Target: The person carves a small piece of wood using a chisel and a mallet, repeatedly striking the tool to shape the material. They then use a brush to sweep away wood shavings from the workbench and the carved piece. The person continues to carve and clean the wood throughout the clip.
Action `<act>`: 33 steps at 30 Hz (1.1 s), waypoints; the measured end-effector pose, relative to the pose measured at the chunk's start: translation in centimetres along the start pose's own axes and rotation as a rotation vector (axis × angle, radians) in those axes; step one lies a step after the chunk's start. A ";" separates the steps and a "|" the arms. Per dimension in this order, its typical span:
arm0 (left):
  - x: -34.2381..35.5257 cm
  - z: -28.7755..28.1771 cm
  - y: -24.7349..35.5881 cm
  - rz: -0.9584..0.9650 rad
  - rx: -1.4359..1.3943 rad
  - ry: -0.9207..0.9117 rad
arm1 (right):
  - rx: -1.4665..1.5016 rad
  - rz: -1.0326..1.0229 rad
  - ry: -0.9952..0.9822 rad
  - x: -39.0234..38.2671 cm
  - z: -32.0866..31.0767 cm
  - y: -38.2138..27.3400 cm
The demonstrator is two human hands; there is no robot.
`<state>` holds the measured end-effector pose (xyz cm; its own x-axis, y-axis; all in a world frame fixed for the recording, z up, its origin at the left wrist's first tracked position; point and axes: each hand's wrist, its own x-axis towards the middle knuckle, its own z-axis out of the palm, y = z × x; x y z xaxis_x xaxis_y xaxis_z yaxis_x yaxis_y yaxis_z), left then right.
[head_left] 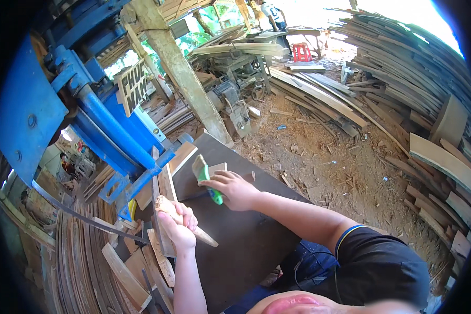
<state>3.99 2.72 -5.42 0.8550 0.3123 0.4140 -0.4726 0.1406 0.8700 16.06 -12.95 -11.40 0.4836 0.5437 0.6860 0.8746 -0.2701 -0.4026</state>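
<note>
My left hand [180,226] is closed around a tapered piece of pale wood [206,238], its blunt end up at the left and its narrow end pointing right over the dark worktable [235,246]. In my right hand [235,190] is a flat brush [199,167] with a green handle and pale bristles, which point up and away from me. The brush is apart from the wood piece. Beyond my right hand a small pale wood block [218,168] lies on the table. Left of my left hand runs the thin blade [91,222] of a blue bandsaw [102,123].
Curved wood strips [76,256] are stacked at the lower left, beside the table. Boards [319,97] and a large plank stack [403,68] stand to the right. Wood scraps litter the dirt floor [319,162]. A person [275,21] stands far off near a red stool [301,52].
</note>
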 end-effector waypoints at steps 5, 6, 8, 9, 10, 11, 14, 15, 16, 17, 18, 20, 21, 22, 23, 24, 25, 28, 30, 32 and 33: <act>0.1 0.3 0.1 0.031 0.024 -0.046 | -0.037 -0.058 0.011 0.2 -0.4 0.5; -0.1 0.6 0.0 0.035 0.042 -0.052 | 0.054 -0.049 0.053 0.1 -0.2 0.6; -0.6 1.4 0.0 0.056 0.081 -0.070 | 0.234 -0.040 0.146 0.4 -0.2 0.3; -0.8 1.4 -0.3 0.040 0.090 -0.079 | 0.272 -0.064 0.216 0.5 -0.5 -0.1; -1.0 1.9 -0.2 -0.007 0.139 -0.092 | 0.318 -0.068 0.227 0.7 -0.9 -0.4; -1.3 2.5 -0.2 -0.044 0.183 -0.127 | 0.364 -0.065 0.224 0.6 -1.3 -0.6; -1.4 3.2 -2.1 -0.056 0.276 -0.216 | 0.394 -0.081 0.292 0.7 -1.8 -1.1; -1.4 3.2 -2.9 -0.053 0.330 -0.222 | 0.370 -0.070 0.301 0.6 -1.8 -0.9; -1.5 3.2 -3.5 -0.050 0.384 -0.227 | 0.345 -0.060 0.309 0.5 -1.8 -0.8; -1.4 3.2 -3.8 -0.086 0.397 -0.212 | 0.339 -0.082 0.354 0.6 -1.9 -0.8; -1.3 3.2 -4.2 -0.111 0.419 -0.194 | 0.359 -0.067 0.358 0.5 -1.8 -0.8; -1.0 2.7 -5.0 -0.166 0.466 -0.156 | 0.403 -0.032 0.364 0.4 -1.7 -0.7; -0.7 2.0 -5.8 -0.189 0.506 -0.145 | 0.423 -0.042 0.382 0.4 -1.7 -0.8; -0.5 1.7 -6.3 -0.197 0.513 -0.140 | 0.416 -0.009 0.330 0.4 -2.1 -0.8; -0.4 1.5 -6.6 -0.210 0.522 -0.135 | 0.410 0.027 0.277 0.3 -2.4 -0.7; -0.3 1.4 -7.0 -0.223 0.530 -0.130 | 0.404 0.064 0.223 0.1 -2.6 -0.5; -0.3 1.4 -7.3 -0.228 0.552 -0.146 | 0.390 0.041 0.339 0.1 -1.6 -0.1; -0.3 1.7 -7.4 -0.173 0.534 -0.150 | 0.437 0.193 0.265 0.1 -1.9 -1.0; -0.2 1.5 -7.4 -0.164 0.559 -0.157 | 0.411 0.185 0.291 0.3 -2.0 -1.3; -0.3 1.0 -7.1 -0.171 0.593 -0.158 | 0.479 0.215 0.292 0.7 -1.9 -1.5; -0.5 0.8 -7.2 -0.201 0.605 -0.148 | 0.447 0.233 0.259 0.7 -1.5 -1.3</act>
<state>7.13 0.74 -11.70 0.9548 0.1967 0.2227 -0.1339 -0.3840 0.9136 15.27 -13.37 -9.49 0.7040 0.2817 0.6520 0.6717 0.0343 -0.7401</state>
